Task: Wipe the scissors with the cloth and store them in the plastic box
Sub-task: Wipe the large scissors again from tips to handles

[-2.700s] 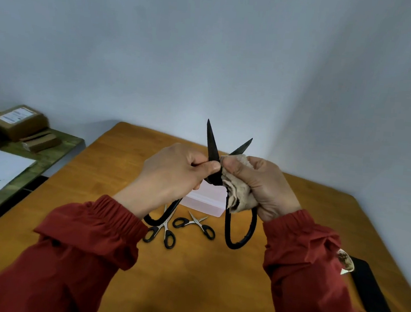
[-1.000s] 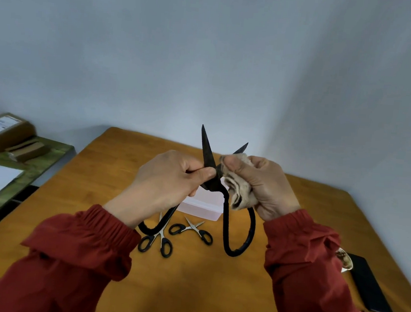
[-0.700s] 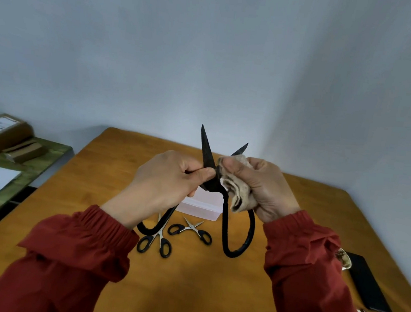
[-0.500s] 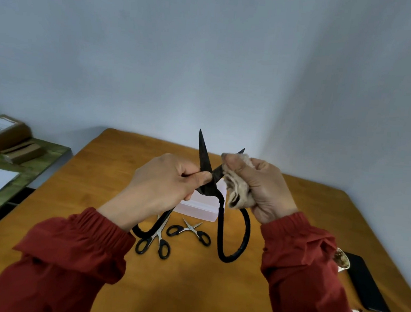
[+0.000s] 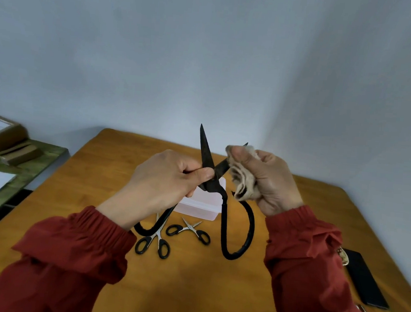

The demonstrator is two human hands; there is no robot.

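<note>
I hold large black scissors (image 5: pixel 224 207) upright above the wooden table (image 5: pixel 200 292), blades spread apart. My left hand (image 5: pixel 164 184) grips them near the pivot, thumb on the left blade. My right hand (image 5: pixel 264 181) holds a crumpled beige cloth (image 5: pixel 241 184) wrapped around the right blade near its tip; only the point sticks out. The pale pink plastic box (image 5: pixel 199 209) lies closed on the table behind the scissors, partly hidden by my left hand.
Two small black-handled scissors (image 5: pixel 153 242) (image 5: pixel 189 231) lie on the table in front of the box. A black phone (image 5: pixel 365 279) lies at the right edge. A green side table (image 5: pixel 24 165) with cardboard boxes (image 5: pixel 0 133) stands at the left.
My right hand has slid the cloth up along the right blade, from near the pivot toward the tip. My left hand keeps its grip and the blades stay spread.
</note>
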